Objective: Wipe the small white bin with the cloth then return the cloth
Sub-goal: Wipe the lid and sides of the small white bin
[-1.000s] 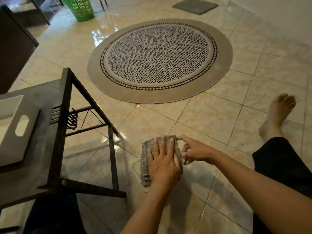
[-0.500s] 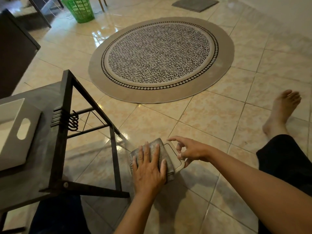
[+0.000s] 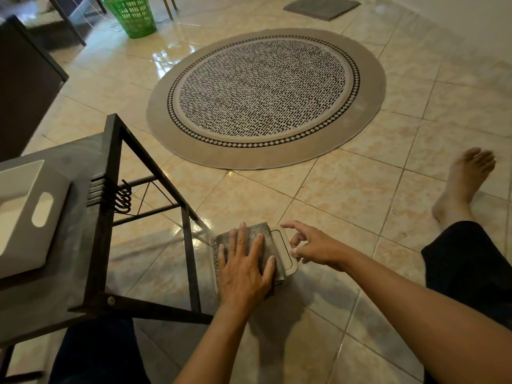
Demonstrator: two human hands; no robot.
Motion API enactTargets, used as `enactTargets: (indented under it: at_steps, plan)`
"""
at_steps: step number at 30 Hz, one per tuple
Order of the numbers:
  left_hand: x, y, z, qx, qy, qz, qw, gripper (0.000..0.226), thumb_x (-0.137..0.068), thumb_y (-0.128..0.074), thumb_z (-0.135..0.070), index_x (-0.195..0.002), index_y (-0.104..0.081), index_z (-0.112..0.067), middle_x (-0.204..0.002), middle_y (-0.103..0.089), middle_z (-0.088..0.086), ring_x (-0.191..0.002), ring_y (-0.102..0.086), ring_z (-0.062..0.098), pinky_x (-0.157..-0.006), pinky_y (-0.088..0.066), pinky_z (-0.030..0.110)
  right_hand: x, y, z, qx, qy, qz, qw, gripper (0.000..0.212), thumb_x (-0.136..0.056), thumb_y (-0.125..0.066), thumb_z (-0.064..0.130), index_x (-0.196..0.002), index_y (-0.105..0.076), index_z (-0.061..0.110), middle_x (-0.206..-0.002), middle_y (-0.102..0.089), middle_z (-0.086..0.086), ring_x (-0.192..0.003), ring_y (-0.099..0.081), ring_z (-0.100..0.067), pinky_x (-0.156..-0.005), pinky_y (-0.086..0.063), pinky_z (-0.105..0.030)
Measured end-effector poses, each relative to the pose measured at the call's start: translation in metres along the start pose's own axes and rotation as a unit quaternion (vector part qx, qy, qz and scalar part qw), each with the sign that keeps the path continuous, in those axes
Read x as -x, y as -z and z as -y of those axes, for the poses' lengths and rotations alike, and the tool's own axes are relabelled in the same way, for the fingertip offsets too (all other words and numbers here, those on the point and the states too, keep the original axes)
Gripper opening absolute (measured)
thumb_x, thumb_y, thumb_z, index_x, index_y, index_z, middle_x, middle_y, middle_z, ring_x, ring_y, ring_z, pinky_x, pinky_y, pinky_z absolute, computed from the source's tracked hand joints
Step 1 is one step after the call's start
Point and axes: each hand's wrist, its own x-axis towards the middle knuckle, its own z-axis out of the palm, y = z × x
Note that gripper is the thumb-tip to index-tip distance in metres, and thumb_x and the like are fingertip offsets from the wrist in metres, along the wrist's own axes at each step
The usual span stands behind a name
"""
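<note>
The small white bin point(image 3: 285, 249) stands on the tiled floor between my legs; only the right strip of its lid shows. A folded grey cloth point(image 3: 256, 231) lies flat over the rest of the lid. My left hand point(image 3: 243, 268) presses down on the cloth with fingers spread. My right hand point(image 3: 313, 243) holds the bin's right edge with fingertips and thumb, steadying it.
A dark low table point(image 3: 91, 206) stands to the left with a white tray point(image 3: 22, 214) on it, its metal leg close to the bin. A round patterned rug point(image 3: 266, 98) lies ahead, a green basket point(image 3: 133, 15) beyond. My bare foot point(image 3: 462, 184) rests at right.
My left hand slid the cloth leftward across the bin lid, uncovering the lid's right side. My right hand stayed at the bin's right edge.
</note>
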Motion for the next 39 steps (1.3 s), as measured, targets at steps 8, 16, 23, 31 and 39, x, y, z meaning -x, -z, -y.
enactTargets:
  at_steps: [8, 16, 23, 31, 39]
  plan:
    - [-0.001, -0.008, -0.028, -0.022, -0.042, 0.031, 0.998, 0.066, -0.097, -0.016, -0.059, -0.153, 0.011, -0.037, -0.164, 0.018, 0.004, -0.147, 0.024, 0.027, -0.119, 0.010, 0.052, -0.006, 0.006, 0.000, -0.043, 0.004, 0.026, 0.999, 0.071, -0.084, -0.058, -0.014, -0.143, -0.045, 0.023, -0.090, -0.056, -0.009, -0.081, -0.064, -0.020, -0.072, -0.061, -0.033]
    - [0.004, -0.010, -0.026, -0.013, 0.007, 0.031, 0.999, 0.066, -0.095, -0.012, -0.061, -0.153, 0.009, -0.039, -0.164, 0.019, 0.003, -0.147, 0.025, 0.025, -0.119, 0.009, 0.052, -0.007, 0.003, -0.001, -0.039, 0.002, 0.012, 0.999, 0.069, -0.085, -0.061, -0.013, -0.142, -0.046, 0.023, -0.091, -0.055, -0.010, -0.075, -0.063, -0.018, -0.069, -0.061, -0.033]
    - [-0.013, -0.003, -0.020, -0.020, 0.005, 0.030, 0.999, 0.063, -0.096, -0.015, -0.060, -0.151, 0.012, -0.044, -0.163, 0.021, 0.000, -0.147, 0.025, 0.024, -0.118, 0.016, 0.050, -0.009, 0.001, -0.001, -0.033, 0.004, -0.012, 0.999, 0.070, -0.085, -0.061, -0.011, -0.145, -0.043, 0.021, -0.090, -0.055, -0.009, -0.072, -0.063, -0.017, -0.070, -0.061, -0.034]
    - [-0.016, -0.002, -0.025, -0.007, -0.008, 0.036, 0.999, 0.061, -0.095, -0.016, -0.060, -0.147, 0.013, -0.047, -0.162, 0.022, 0.000, -0.147, 0.025, 0.025, -0.118, 0.016, 0.052, -0.011, 0.002, 0.001, -0.029, 0.000, -0.005, 1.000, 0.071, -0.085, -0.057, -0.015, -0.144, -0.042, 0.021, -0.092, -0.055, -0.012, -0.074, -0.063, -0.023, -0.072, -0.062, -0.038]
    - [-0.021, 0.001, -0.026, -0.002, -0.020, 0.046, 0.999, 0.060, -0.097, -0.019, -0.057, -0.149, 0.008, -0.049, -0.162, 0.023, -0.003, -0.147, 0.026, 0.024, -0.118, 0.016, 0.052, -0.012, 0.003, 0.001, -0.046, -0.007, 0.006, 0.999, 0.076, -0.081, -0.055, -0.019, -0.145, -0.041, 0.019, -0.093, -0.057, -0.014, -0.080, -0.064, -0.025, -0.076, -0.062, -0.044]
